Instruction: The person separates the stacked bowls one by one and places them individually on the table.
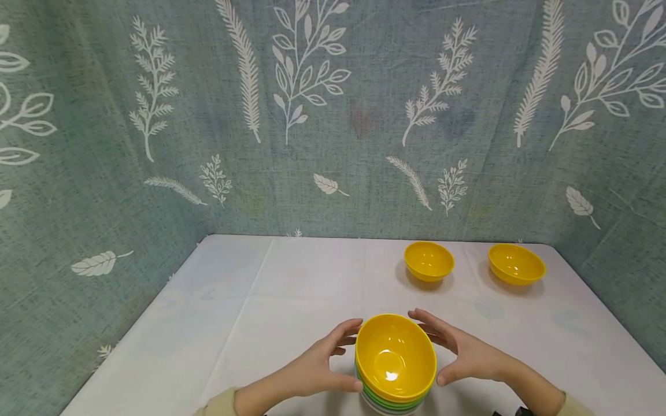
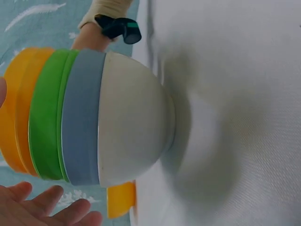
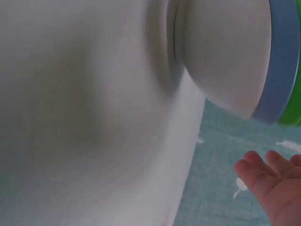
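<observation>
A nested stack of bowls stands upright on the white-covered table, with a yellow bowl [image 1: 396, 358] on top. Below the yellow rims come green bowls [image 2: 51, 115], a blue-grey bowl [image 2: 83, 117] and a white bowl [image 2: 131, 120] at the bottom. To the stack's left is my left hand [image 1: 325, 361], fingers spread in a loose curve; its thumb tip is at the bowls' side, contact unclear. On the opposite side, my right hand [image 1: 470, 353] curves around the stack with a gap between. The right wrist view shows its fingers [image 3: 263, 172] apart from the white bowl [image 3: 225, 52].
Two more yellow bowls stand separately toward the back right: a smaller-looking one [image 1: 429, 262] and another one [image 1: 516, 264] near the table's right corner. The white cloth [image 1: 291, 277] covers the table. Green leaf-patterned fabric [image 1: 359, 115] hangs behind and at both sides.
</observation>
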The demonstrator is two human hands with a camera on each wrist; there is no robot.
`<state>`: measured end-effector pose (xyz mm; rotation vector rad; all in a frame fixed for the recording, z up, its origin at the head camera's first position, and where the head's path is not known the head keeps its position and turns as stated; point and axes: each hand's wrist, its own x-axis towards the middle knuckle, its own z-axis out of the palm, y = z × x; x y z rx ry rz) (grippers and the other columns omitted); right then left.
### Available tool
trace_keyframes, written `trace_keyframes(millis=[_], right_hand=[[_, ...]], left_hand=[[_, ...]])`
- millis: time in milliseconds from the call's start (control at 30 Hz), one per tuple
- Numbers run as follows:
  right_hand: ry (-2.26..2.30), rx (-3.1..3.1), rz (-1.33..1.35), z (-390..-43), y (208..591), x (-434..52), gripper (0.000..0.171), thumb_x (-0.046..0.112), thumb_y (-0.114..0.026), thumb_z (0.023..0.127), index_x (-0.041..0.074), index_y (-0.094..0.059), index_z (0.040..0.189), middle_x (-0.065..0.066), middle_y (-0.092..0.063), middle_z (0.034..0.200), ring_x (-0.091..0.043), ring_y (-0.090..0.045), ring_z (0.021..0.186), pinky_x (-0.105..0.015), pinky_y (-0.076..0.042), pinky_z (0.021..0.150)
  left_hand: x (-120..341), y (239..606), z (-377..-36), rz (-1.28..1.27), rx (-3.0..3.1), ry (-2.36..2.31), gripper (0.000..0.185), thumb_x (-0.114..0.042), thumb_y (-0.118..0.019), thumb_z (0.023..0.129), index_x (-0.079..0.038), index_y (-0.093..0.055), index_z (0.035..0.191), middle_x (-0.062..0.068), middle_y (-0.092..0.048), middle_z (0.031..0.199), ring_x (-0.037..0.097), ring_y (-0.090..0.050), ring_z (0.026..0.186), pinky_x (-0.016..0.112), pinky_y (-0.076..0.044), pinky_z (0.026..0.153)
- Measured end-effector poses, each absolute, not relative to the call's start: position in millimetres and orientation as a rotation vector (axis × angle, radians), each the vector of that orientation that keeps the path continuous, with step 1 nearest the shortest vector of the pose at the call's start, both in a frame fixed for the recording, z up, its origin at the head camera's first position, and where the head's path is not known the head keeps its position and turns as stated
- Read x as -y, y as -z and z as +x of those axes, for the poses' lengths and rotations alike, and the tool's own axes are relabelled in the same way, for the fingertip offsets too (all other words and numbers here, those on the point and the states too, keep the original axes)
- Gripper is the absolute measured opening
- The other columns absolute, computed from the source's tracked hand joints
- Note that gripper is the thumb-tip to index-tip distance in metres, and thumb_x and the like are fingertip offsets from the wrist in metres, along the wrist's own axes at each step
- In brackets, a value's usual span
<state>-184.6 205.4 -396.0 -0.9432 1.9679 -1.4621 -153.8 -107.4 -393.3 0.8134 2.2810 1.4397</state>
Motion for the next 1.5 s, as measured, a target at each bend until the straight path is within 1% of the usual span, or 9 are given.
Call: trace_keyframes(millis=[200, 400, 633, 833, 967, 1100, 1200, 1367, 1500], right_hand=[[1.467, -1.914, -0.835, -174.7, 397.3, -198.6, 0.096, 0.036, -0.069, 0.080, 0.002, -0.009, 0.146, -0.019, -0.014, 0.151, 0.006, -0.033, 0.125, -0.012, -0.029, 0.097], [1.455, -1.921, -0.812, -173.7, 402.0, -196.1, 0.096, 0.036, -0.070, 0.079, 0.004, -0.009, 0.146, -0.017, -0.016, 0.151, 0.003, -0.033, 0.126, -0.020, -0.030, 0.100], [1.456, -1.930, -0.834, -173.6, 406.0, -192.5, 0.094, 0.033, -0.072, 0.078, 0.002, -0.013, 0.145, -0.019, -0.019, 0.149, 0.000, -0.034, 0.126, -0.042, -0.031, 0.104], [1.436, -1.952, -0.772, -173.6, 409.2, -191.1, 0.093, 0.027, -0.073, 0.076, 0.002, -0.014, 0.145, -0.020, -0.021, 0.148, 0.008, -0.036, 0.121, -0.058, -0.024, 0.103], [1.430, -1.961, -0.757, -173.3, 410.3, -190.3, 0.092, 0.024, -0.073, 0.076, 0.003, -0.015, 0.145, -0.020, -0.022, 0.148, -0.007, -0.035, 0.127, -0.059, -0.024, 0.103], [1.434, -1.973, -0.728, -171.6, 410.4, -189.6, 0.091, 0.022, -0.073, 0.075, 0.003, -0.017, 0.144, -0.020, -0.023, 0.148, -0.031, -0.031, 0.131, -0.061, -0.024, 0.102], [1.432, -1.974, -0.721, -170.7, 410.1, -189.1, 0.091, 0.021, -0.073, 0.075, 0.003, -0.016, 0.144, -0.020, -0.023, 0.148, -0.037, -0.029, 0.131, -0.061, -0.024, 0.101], [1.422, -1.981, -0.730, -170.1, 409.8, -189.2, 0.091, 0.022, -0.073, 0.075, 0.003, -0.017, 0.144, -0.020, -0.024, 0.147, -0.031, -0.032, 0.130, -0.059, -0.025, 0.102], [1.417, -1.984, -0.739, -170.4, 410.3, -189.8, 0.091, 0.022, -0.073, 0.075, 0.002, -0.017, 0.144, -0.020, -0.025, 0.147, -0.009, -0.037, 0.126, -0.058, -0.025, 0.103]], left_hand=[[101.8, 389.9, -154.5, 0.805, -2.309, -1.437, 0.086, -0.045, -0.071, 0.075, -0.027, -0.023, 0.143, -0.004, -0.036, 0.142, 0.017, -0.038, 0.128, 0.033, -0.037, 0.101], [96.9, 383.9, -155.9, 0.822, -2.299, -1.445, 0.089, -0.051, -0.071, 0.073, -0.027, -0.023, 0.143, -0.006, -0.034, 0.144, 0.016, -0.036, 0.129, 0.038, -0.034, 0.103], [93.5, 386.7, -156.4, 0.801, -2.278, -1.437, 0.095, -0.054, -0.071, 0.071, -0.024, -0.020, 0.145, -0.006, -0.034, 0.143, 0.013, -0.034, 0.128, 0.041, -0.031, 0.105], [90.1, 389.1, -153.1, 0.790, -2.307, -1.403, 0.100, -0.056, -0.073, 0.066, -0.038, -0.013, 0.144, 0.000, -0.021, 0.150, 0.025, -0.023, 0.136, 0.054, -0.027, 0.104], [86.9, 389.3, -151.0, 0.782, -2.324, -1.390, 0.102, -0.053, -0.076, 0.065, -0.044, -0.010, 0.142, 0.001, -0.014, 0.152, 0.031, -0.017, 0.137, 0.063, -0.024, 0.100], [83.6, 388.1, -152.6, 0.790, -2.322, -1.395, 0.102, -0.046, -0.079, 0.065, -0.043, -0.011, 0.142, -0.003, -0.017, 0.151, 0.027, -0.019, 0.137, 0.061, -0.024, 0.101], [82.9, 386.6, -154.4, 0.796, -2.323, -1.391, 0.101, -0.043, -0.080, 0.065, -0.043, -0.013, 0.141, -0.005, -0.020, 0.150, 0.026, -0.020, 0.137, 0.060, -0.024, 0.102], [82.9, 384.5, -155.7, 0.812, -2.317, -1.371, 0.100, -0.048, -0.078, 0.065, -0.042, -0.014, 0.142, 0.000, -0.022, 0.149, 0.026, -0.022, 0.136, 0.060, -0.024, 0.102], [82.4, 386.1, -156.4, 0.827, -2.346, -1.367, 0.101, -0.047, -0.079, 0.064, -0.040, -0.016, 0.142, 0.004, -0.028, 0.146, 0.026, -0.028, 0.133, 0.060, -0.027, 0.101]])
